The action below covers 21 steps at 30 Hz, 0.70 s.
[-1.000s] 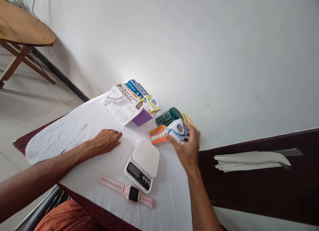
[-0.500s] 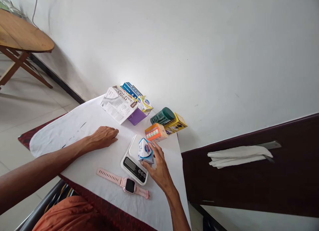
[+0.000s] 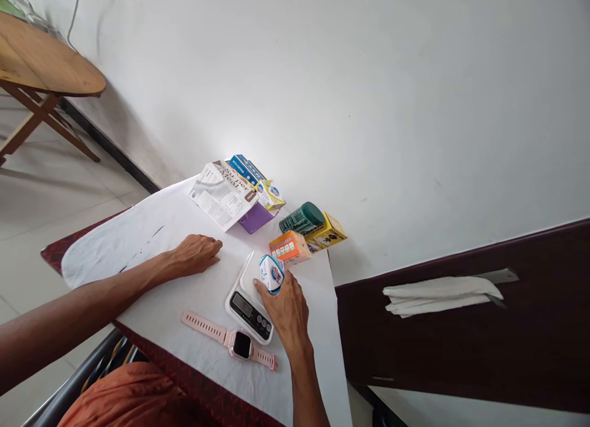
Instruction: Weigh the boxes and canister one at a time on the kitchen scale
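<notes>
My right hand (image 3: 283, 307) is closed round a small white and blue soap box (image 3: 271, 273), holding it upright on the platform of a white kitchen scale (image 3: 244, 307). The hand covers most of the platform; the scale's dark display panel shows below it. My left hand (image 3: 196, 253) rests on the white cloth (image 3: 152, 236) to the left of the scale, fingers curled loosely with nothing in them.
A pink smartwatch (image 3: 230, 340) lies in front of the scale. Behind it sit an orange box (image 3: 289, 246), a green jar (image 3: 302, 218), a yellow box (image 3: 329, 231) and a pile of cartons (image 3: 235, 190). A wooden table (image 3: 43, 67) stands far left; a dark ledge with folded cloth (image 3: 437, 292) on the right.
My right hand carried the soap box from near the orange box down onto the scale platform and stood it more upright. My left hand has stayed in place.
</notes>
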Each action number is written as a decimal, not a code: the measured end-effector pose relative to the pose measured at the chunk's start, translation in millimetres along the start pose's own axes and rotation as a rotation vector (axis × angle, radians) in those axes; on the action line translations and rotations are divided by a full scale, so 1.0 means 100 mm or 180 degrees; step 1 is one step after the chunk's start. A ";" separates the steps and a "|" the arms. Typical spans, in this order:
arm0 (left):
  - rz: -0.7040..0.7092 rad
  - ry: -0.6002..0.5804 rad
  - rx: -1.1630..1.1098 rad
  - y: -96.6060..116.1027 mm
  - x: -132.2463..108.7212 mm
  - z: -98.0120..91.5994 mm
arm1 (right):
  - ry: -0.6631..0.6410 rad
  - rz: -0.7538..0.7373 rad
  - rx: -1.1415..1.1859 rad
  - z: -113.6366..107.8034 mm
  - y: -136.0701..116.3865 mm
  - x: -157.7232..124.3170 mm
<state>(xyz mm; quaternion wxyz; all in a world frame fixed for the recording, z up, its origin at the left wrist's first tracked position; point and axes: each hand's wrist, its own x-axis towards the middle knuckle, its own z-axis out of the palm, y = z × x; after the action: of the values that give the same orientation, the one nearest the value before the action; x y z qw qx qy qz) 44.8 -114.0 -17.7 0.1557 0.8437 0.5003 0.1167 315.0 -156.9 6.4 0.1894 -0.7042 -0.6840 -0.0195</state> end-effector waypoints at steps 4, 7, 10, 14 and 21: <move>-0.0011 -0.0009 0.0004 -0.01 0.00 0.02 | -0.0090 -0.0101 0.0215 -0.03 0.10 0.10; -0.0006 -0.0063 0.0012 0.00 0.00 0.03 | 0.0184 -0.0090 0.0459 -0.25 0.03 0.27; -0.0003 -0.0090 0.0029 0.01 0.00 0.02 | 0.0606 -0.0256 0.0619 -0.52 -0.21 0.58; -0.0005 -0.0077 0.0026 0.01 0.00 0.01 | 0.0797 -0.0717 0.0591 -0.64 -0.61 1.18; 0.0029 -0.0015 -0.0042 -0.01 0.00 0.03 | 0.0382 -0.0578 0.0383 -0.29 -0.95 2.02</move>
<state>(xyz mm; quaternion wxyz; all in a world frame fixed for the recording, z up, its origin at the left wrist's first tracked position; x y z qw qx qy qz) 44.9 -114.2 -21.3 0.1619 0.8452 0.4953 0.1188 242.6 26.9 114.5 0.2694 -0.6243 -0.7323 -0.0377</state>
